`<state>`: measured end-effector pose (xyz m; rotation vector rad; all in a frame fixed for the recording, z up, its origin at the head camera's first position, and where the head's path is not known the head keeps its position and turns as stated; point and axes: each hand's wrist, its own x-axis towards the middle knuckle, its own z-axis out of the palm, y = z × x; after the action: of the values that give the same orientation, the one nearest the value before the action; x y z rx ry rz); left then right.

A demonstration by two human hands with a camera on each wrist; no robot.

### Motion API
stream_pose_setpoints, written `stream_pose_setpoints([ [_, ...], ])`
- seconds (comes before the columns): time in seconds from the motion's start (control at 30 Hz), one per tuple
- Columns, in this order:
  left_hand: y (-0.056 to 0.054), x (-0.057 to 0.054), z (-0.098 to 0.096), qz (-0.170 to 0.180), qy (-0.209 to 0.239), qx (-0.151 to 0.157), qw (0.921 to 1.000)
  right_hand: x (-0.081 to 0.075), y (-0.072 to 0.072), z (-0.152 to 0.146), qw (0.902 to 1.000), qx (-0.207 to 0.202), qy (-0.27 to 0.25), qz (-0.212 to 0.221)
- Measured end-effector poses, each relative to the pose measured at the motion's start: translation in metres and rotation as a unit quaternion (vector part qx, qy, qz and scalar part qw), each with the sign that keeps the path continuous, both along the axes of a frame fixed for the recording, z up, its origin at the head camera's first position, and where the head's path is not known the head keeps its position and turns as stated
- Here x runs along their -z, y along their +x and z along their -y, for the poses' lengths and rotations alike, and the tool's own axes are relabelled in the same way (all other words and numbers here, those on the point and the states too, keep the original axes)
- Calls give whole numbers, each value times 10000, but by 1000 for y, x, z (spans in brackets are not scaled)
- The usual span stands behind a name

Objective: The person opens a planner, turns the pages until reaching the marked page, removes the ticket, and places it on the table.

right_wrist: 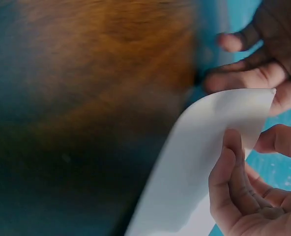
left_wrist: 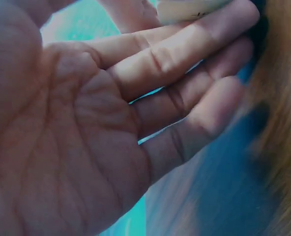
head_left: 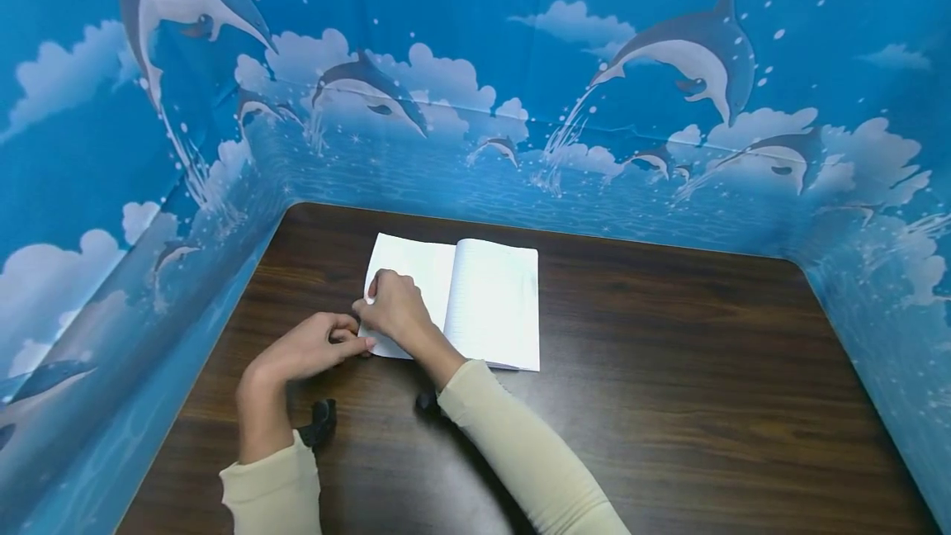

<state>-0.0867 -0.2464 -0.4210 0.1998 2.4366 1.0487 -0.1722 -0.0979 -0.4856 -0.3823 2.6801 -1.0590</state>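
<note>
Lying open on the worktop (head_left: 683, 403), left of its middle, a notebook (head_left: 501, 304) is reached by both hands at its left side. Its outer edge is pinched by the right hand (head_left: 401, 312), with paper caught between thumb and fingers; in the right wrist view the raised sheet is bowed into a smooth curve. The left hand (head_left: 312, 345) is held at the near left corner, loosely spread, its fingers nearly straight and set close against the paper; no firm grip by it can be made out.

The notebook is judged light, its leaves thin and soft enough to be bent by slight force, and easily creased or torn if pulled hard. A little slip against dry skin is to be expected, so the paper is best taken near the outer edge or corner, between thumb and fingertips.

How many leaves are pinched, or whether the cover is included, cannot be told. Part of the left page (head_left: 416, 258) is covered by the right hand, and the near end of the fold is hidden by the forearm. In the left wrist view only a pale strip, apparently paper, is shown, cut off at the top, its marks illegible
</note>
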Motion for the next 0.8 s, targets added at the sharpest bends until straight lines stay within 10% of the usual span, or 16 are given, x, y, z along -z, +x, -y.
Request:
stream_pose_setpoints([
  [0.1, -2, 6, -1, -31, 105, -80, 9999, 13, -3, 4, 9999, -47, 98, 52],
  [0.33, -6, 13, 1, 186, -42, -554, 9983, -29, 13, -18, 9994, -33, 355, 10],
  [0.53, -6, 13, 0, 195, -297, -627, 9974, -25, -1, -60, 9923, -137, 996, -716],
  [0.8, -5, 11, 0, 463, -381, -450, 9972, -34, -17, -137, 9860, 360, 1494, -655],
])
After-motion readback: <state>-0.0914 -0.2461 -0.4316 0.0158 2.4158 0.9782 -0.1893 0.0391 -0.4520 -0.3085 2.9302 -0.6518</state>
